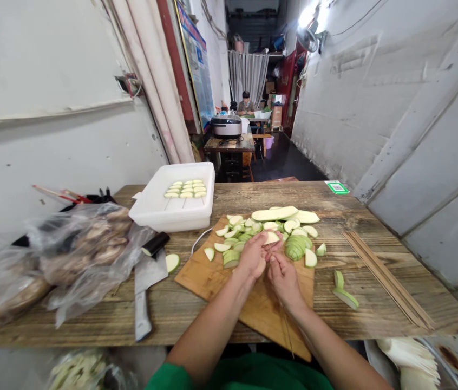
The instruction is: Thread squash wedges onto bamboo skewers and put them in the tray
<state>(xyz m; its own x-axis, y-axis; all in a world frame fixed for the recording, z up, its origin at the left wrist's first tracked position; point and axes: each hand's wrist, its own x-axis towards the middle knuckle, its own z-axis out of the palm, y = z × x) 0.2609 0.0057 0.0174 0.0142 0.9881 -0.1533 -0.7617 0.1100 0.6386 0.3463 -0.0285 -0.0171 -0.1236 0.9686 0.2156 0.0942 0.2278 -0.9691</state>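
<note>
My left hand (254, 257) is closed on a pale half-round slice (272, 237) of green-skinned vegetable, which looks like zucchini or green eggplant. Just beside it, my right hand (285, 277) pinches thin bamboo skewers (288, 331), whose ends trail down below the palm. The fingertips of both hands meet near the slice, and whether a skewer tip has entered it is hidden. Under them lies a wooden cutting board (202, 273), with a heap of cut slices (296, 247) and longer pale pieces (275, 214) on its far part.
A white plastic tub (172, 218) at the back left contains skewered slices (187, 188). On the left lie a cleaver (143, 292), a dark vegetable piece (156, 244) and plastic bags of mushrooms (91, 238). More skewers (387, 279) rest on the right. A person (246, 104) sits far back.
</note>
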